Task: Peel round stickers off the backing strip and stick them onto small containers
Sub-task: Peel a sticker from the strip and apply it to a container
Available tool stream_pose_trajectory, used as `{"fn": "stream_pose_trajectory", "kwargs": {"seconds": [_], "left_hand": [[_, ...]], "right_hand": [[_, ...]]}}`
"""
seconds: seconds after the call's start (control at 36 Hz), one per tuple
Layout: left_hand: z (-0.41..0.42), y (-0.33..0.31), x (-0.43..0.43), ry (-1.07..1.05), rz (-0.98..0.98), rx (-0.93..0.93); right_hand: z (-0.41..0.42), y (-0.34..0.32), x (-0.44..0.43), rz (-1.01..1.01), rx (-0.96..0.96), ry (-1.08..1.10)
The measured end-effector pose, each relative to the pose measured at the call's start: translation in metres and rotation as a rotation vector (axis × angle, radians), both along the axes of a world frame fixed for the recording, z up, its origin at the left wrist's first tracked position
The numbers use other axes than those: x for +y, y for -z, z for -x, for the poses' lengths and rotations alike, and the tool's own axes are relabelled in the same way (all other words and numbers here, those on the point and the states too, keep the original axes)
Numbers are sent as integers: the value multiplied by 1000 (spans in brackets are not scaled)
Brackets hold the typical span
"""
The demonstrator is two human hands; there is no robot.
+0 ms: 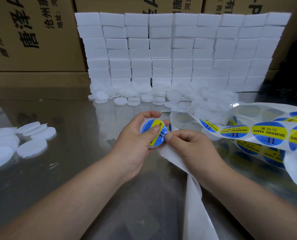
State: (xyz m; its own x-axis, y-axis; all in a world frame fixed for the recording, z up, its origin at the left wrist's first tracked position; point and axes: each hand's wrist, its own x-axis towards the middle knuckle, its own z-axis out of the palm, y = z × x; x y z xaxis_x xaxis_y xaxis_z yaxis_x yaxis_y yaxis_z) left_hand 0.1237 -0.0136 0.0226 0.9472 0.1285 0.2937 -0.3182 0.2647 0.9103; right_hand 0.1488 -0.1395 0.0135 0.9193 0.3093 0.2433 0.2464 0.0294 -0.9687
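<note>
Near the middle of the shiny metal table (pixel 75 170), the left hand (pixel 135 146) grasps a small round white plastic container (pixel 152 146), its thumb pressing down on the round blue-and-yellow sticker (pixel 148 125) that covers its top. The right hand (pixel 192 148) has its fingers curled in, pinching the sticker's right edge, and lies on the white paper backing strip (pixel 194 196), which runs off to the right still carrying stickers. More loose white containers (pixel 144 98) are heaped at the far side against a wall of stacked white foam blocks (pixel 179 49).
</note>
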Motion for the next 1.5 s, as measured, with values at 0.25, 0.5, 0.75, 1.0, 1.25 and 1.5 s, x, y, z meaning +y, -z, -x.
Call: {"fn": "stream_pose_trajectory", "kwargs": {"seconds": [0.25, 0.5, 0.75, 1.0, 1.25, 1.5], "left_hand": [[1, 1, -1, -38, -44, -7], [1, -8, 3, -239, -21, -84], [9, -3, -7, -235, -246, 19], [6, 7, -6, -315, -472, 25], [-3, 6, 12, -519, -563, 19], [-20, 19, 32, -389, -1086, 391]], "right_hand": [[-2, 2, 0, 20, -10, 18], [-5, 4, -1, 159, -30, 135], [1, -2, -2, 45, -63, 14], [0, 2, 1, 107, -171, 69], [1, -1, 0, 36, -65, 94], [-2, -1, -4, 27, -106, 108]]}}
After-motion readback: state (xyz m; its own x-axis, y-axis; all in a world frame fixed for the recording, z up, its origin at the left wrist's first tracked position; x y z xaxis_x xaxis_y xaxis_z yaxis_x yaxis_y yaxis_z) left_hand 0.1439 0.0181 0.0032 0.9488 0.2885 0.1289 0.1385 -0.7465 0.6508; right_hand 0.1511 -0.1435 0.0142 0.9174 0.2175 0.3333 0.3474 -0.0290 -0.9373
